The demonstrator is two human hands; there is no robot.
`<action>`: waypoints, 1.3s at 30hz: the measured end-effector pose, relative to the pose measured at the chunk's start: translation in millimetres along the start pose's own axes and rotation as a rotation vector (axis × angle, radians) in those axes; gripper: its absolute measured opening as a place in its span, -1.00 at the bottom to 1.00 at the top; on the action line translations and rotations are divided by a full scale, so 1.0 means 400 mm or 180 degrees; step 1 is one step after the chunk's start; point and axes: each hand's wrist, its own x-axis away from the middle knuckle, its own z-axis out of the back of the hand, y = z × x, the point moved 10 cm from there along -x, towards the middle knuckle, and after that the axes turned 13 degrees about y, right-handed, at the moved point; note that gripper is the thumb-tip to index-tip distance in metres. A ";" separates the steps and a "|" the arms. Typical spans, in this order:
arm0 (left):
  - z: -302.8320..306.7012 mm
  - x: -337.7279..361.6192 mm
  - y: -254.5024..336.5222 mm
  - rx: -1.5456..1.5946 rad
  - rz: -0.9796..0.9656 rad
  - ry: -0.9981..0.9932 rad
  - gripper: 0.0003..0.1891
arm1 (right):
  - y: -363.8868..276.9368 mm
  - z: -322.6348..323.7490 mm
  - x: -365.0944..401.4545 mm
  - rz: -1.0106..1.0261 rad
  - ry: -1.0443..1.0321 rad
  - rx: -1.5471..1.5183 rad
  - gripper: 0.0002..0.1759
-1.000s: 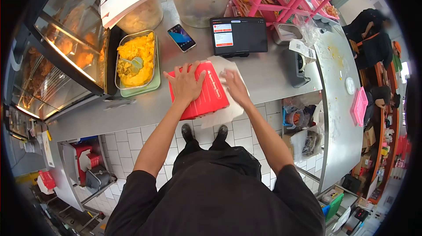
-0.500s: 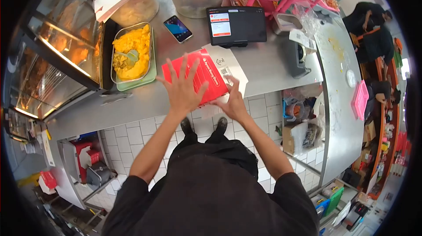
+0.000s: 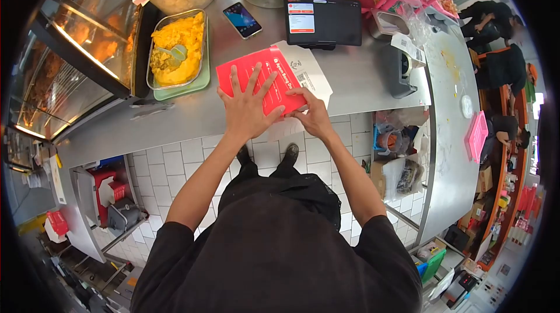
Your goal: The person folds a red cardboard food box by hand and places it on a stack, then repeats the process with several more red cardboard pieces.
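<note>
A red cardboard food box (image 3: 245, 65) with white lettering lies at the front edge of the steel counter. A white printed flap or sheet (image 3: 314, 75) shows beyond its right side. My left hand (image 3: 246, 112) rests flat on the red face, fingers spread wide. At the box's lower right corner, my right hand (image 3: 314, 116) curls its fingers around the edge, thumb underneath. Below that corner hangs a pale, partly hidden panel.
Left of the box, a tray of yellow food (image 3: 189, 44) with a spoon stands beside a lit glass display case (image 3: 81, 56). A phone (image 3: 242, 20), a tablet (image 3: 322, 21) and a label printer (image 3: 398, 74) sit behind. Co-workers (image 3: 504, 65) are at far right.
My left hand has come down flat onto the red face. My right hand's fingers have closed in around the box's corner. The whole view has shifted slightly.
</note>
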 end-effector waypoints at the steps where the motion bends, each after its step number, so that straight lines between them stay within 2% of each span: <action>1: 0.003 -0.006 -0.001 0.0019 0.0008 0.0040 -0.18 | -0.015 0.007 0.008 0.0140 0.0011 0.0157 -0.37; 6: -0.003 -0.009 -0.003 -0.0070 0.0016 -0.0017 -0.18 | 0.036 0.010 0.038 0.0310 0.0244 0.0459 -0.26; 8: -0.001 -0.004 0.002 -0.0064 -0.0031 0.0025 -0.17 | 0.054 0.006 0.017 0.0670 0.0245 0.0827 -0.17; 12: -0.010 -0.001 0.000 -0.0134 -0.0036 -0.0075 -0.16 | 0.042 0.017 0.027 0.0952 0.0362 0.1091 -0.13; 14: -0.008 -0.011 0.002 -0.0161 -0.0008 -0.0032 -0.16 | 0.088 0.050 0.045 -0.0111 0.1053 -0.0039 -0.21; 15: -0.007 -0.012 0.002 -0.0162 -0.0009 -0.0041 -0.16 | 0.108 0.052 0.035 -0.0091 0.1032 -0.0050 -0.21; 17: -0.007 -0.003 -0.005 -0.0185 0.0006 -0.0084 -0.16 | 0.115 0.013 0.039 0.0930 0.0563 0.0687 -0.36; 18: -0.008 -0.005 -0.006 -0.0185 -0.0011 -0.0073 -0.15 | 0.133 0.014 0.034 0.0626 0.0550 0.0411 -0.57; 19: -0.010 -0.005 -0.001 -0.0172 -0.0034 -0.0067 -0.15 | 0.145 0.016 0.028 0.0609 0.0559 0.0407 -0.57; 21: -0.012 -0.003 0.002 -0.0145 -0.0064 -0.0060 -0.15 | 0.194 -0.004 0.005 0.0010 0.0202 0.0294 -0.68; 27: -0.011 -0.012 0.000 -0.0163 -0.0070 -0.0085 -0.13 | 0.112 -0.007 0.004 0.0649 0.0749 0.0987 -0.71; 28: -0.013 -0.004 0.003 -0.0165 -0.0056 -0.0110 -0.12 | 0.087 -0.013 0.004 0.0925 0.0669 0.1225 -0.72; 29: -0.012 0.001 0.005 -0.0164 -0.0052 -0.0104 -0.12 | 0.079 -0.001 0.005 0.0930 0.0666 0.1227 -0.72; 31: -0.013 -0.004 0.002 -0.0206 -0.0028 -0.0230 -0.12 | 0.123 0.003 -0.011 0.0189 0.0200 0.0672 -0.71; 35: -0.011 -0.001 0.006 -0.0231 -0.0043 -0.0186 -0.12 | 0.126 -0.002 -0.025 0.0162 0.0082 0.0893 -0.70; 37: -0.009 -0.006 0.002 -0.0149 0.0007 -0.0148 -0.09 | 0.130 -0.011 -0.020 -0.0057 0.0224 0.0332 -0.70; 39: -0.008 -0.007 0.000 -0.0149 0.0018 -0.0152 -0.10 | 0.135 -0.021 -0.012 0.0027 0.0023 0.0687 -0.73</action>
